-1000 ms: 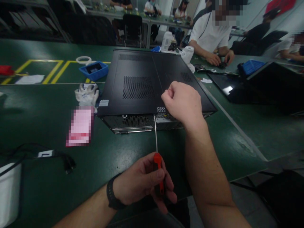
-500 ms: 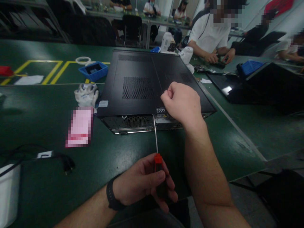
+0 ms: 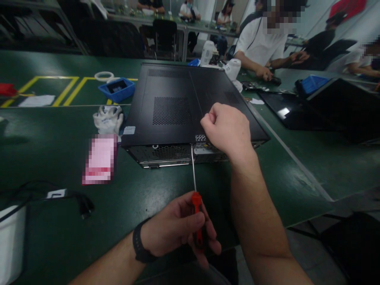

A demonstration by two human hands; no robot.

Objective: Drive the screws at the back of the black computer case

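Observation:
A black computer case (image 3: 173,85) lies flat on the green table, its rear panel (image 3: 170,153) facing me. My left hand (image 3: 181,225) is closed around the handle of a red and black screwdriver (image 3: 196,213), below the case's near edge. The metal shaft runs up to the rear panel, where its tip meets the edge under the top cover; the screw itself is too small to make out. My right hand (image 3: 228,126) rests as a fist on top of the case, near its right rear corner. The inside of that fist is hidden from view.
Left of the case lie white work gloves (image 3: 108,118), a blurred pink item (image 3: 101,158) and a blue bin (image 3: 117,90). Black cables (image 3: 84,204) are at the lower left. A dark monitor (image 3: 341,107) lies on the right, and a co-worker (image 3: 263,43) sits across the table.
The screwdriver handle has turned in my left hand, so more of its red side shows. My right fist stays on the case. The co-worker's hands have moved apart.

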